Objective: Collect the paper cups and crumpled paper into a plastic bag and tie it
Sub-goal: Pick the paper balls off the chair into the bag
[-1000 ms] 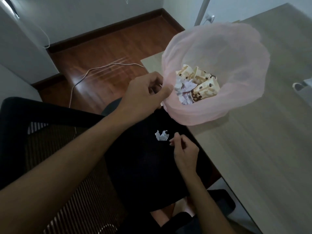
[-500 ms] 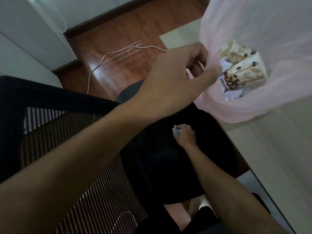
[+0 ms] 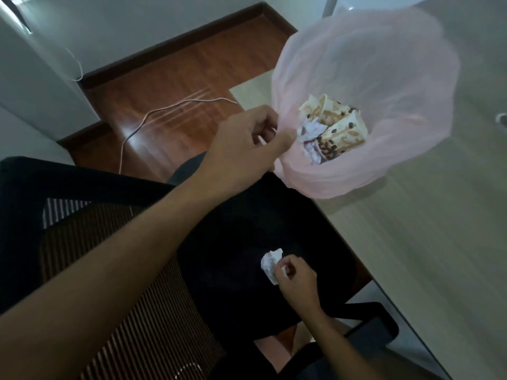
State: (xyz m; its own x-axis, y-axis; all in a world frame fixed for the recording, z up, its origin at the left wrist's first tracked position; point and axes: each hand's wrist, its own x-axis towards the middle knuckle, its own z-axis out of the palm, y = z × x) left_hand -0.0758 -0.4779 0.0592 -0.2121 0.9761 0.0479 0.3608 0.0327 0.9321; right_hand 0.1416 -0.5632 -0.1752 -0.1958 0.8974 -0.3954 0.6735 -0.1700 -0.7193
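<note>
A pink plastic bag (image 3: 384, 64) stands open on the table corner. Inside lie paper cups (image 3: 340, 133) printed with coffee beans and some crumpled paper (image 3: 311, 131). My left hand (image 3: 247, 144) pinches the bag's near rim and holds it open. Lower down, my right hand (image 3: 295, 281) is closed on a white crumpled paper ball (image 3: 270, 263) just above the black chair seat (image 3: 247, 229).
The light wooden table (image 3: 439, 242) fills the right side, its edge running diagonally. A black mesh chair back (image 3: 109, 270) is at the lower left. A white cable (image 3: 153, 116) lies on the red-brown floor. Grey walls stand behind.
My right hand reached the paper ball on the chair seat and closed on it, and the ball is now lifted slightly. My left hand kept its grip on the bag's rim. The camera view shifted.
</note>
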